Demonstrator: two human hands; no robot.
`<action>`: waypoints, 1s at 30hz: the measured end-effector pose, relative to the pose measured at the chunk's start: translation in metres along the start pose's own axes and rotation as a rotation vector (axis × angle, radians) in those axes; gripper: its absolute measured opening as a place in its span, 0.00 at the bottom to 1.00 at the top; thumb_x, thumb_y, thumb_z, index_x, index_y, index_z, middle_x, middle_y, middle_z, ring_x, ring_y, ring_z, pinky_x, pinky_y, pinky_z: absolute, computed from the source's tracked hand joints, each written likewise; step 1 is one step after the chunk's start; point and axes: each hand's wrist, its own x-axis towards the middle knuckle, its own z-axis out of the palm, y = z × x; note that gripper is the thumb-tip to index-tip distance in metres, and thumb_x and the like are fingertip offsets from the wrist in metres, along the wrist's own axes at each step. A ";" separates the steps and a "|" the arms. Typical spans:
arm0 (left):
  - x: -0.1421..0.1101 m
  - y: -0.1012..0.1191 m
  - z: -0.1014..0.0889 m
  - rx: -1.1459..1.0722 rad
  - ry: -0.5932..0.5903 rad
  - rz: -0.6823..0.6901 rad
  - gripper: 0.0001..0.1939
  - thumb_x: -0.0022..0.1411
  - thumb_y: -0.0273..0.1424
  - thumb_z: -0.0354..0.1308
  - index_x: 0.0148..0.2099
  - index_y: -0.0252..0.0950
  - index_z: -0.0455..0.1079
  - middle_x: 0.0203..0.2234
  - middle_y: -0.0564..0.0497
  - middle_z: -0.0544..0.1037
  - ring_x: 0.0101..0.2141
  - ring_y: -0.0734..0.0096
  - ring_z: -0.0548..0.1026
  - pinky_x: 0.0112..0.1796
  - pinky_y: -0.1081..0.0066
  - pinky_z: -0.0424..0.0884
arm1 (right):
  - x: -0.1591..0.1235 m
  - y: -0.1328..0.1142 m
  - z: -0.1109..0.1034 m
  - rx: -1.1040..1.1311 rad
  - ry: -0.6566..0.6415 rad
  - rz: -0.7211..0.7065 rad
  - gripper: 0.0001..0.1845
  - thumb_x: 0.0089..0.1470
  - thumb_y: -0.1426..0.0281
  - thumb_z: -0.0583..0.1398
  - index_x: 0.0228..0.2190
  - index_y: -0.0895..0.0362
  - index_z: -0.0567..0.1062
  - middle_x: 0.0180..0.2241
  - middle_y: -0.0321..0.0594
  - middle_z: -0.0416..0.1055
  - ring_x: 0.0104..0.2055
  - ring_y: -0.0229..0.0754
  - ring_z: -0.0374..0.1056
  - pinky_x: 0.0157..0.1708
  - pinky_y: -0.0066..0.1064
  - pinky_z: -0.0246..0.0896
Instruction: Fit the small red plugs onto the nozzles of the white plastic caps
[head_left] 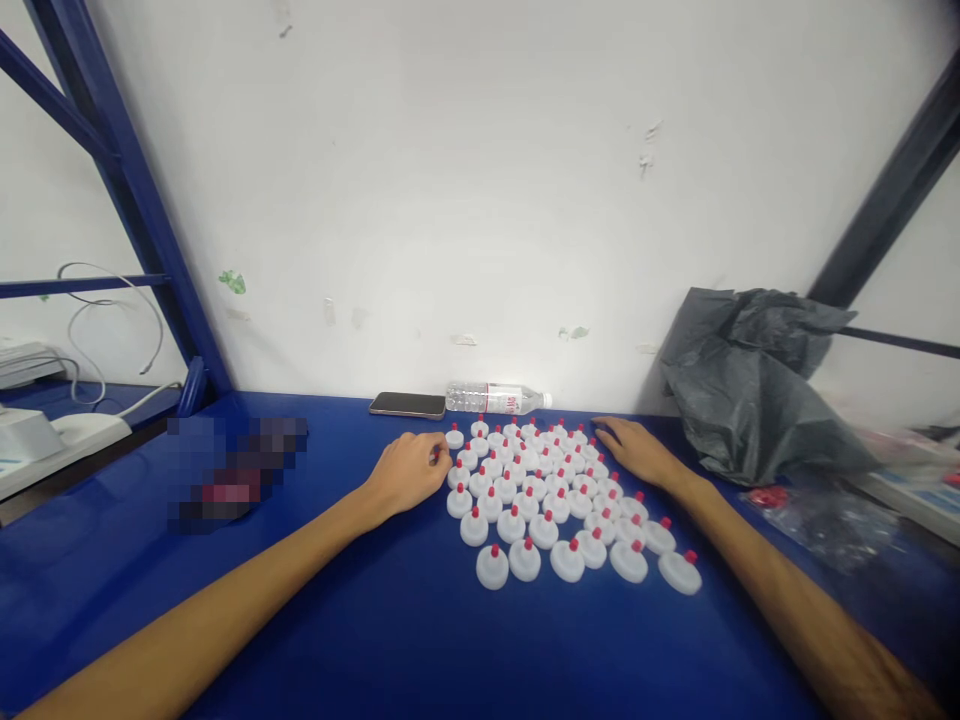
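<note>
Bare forearms point(262, 592) slant in from seven and five o'clock across a glossy blue desk point(360, 650). Reading the dial around the white caps with red tips point(530, 508), scattered over the desk's middle right, the left hand point(409, 470) sits at nine, fingers curled; whether that grip holds anything, I cannot tell. At two, the right hand point(631, 448) lies beside the outermost caps, its grip apart. Toward eleven, a clear bottle point(499, 398) rests on its side, with a dark phone point(409, 404) just beside it at ten. Scuffed white wall point(450, 200) rises at twelve. Farther out at two slumps a crumpled grey bag point(750, 390); clear plastic point(832, 520) lies at three. Blue metal framing point(135, 190) climbs at ten.
</note>
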 end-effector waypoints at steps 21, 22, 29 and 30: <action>0.000 0.000 0.000 -0.013 -0.003 -0.002 0.10 0.65 0.30 0.53 0.35 0.42 0.76 0.30 0.49 0.84 0.32 0.59 0.79 0.32 0.65 0.58 | 0.001 0.003 0.003 -0.001 0.011 0.005 0.29 0.69 0.57 0.47 0.61 0.55 0.73 0.62 0.50 0.75 0.65 0.52 0.71 0.67 0.47 0.63; 0.000 0.000 0.000 -0.013 -0.004 -0.003 0.10 0.64 0.29 0.53 0.33 0.42 0.75 0.30 0.49 0.84 0.31 0.60 0.78 0.32 0.65 0.58 | 0.001 0.003 0.003 0.000 0.009 0.005 0.29 0.69 0.57 0.47 0.61 0.56 0.73 0.62 0.50 0.75 0.65 0.52 0.70 0.67 0.47 0.62; -0.001 0.000 -0.003 -0.009 -0.023 0.002 0.12 0.64 0.28 0.52 0.29 0.41 0.72 0.28 0.49 0.82 0.31 0.60 0.77 0.32 0.64 0.57 | 0.000 0.001 0.001 0.007 0.007 0.005 0.29 0.69 0.57 0.48 0.61 0.56 0.73 0.63 0.51 0.75 0.65 0.53 0.70 0.67 0.48 0.62; -0.001 0.000 -0.004 -0.010 -0.027 0.003 0.12 0.64 0.28 0.51 0.29 0.41 0.72 0.29 0.49 0.82 0.32 0.60 0.77 0.32 0.64 0.57 | 0.000 0.001 0.001 0.008 0.006 0.005 0.29 0.69 0.57 0.48 0.61 0.56 0.73 0.62 0.51 0.75 0.65 0.53 0.71 0.67 0.48 0.62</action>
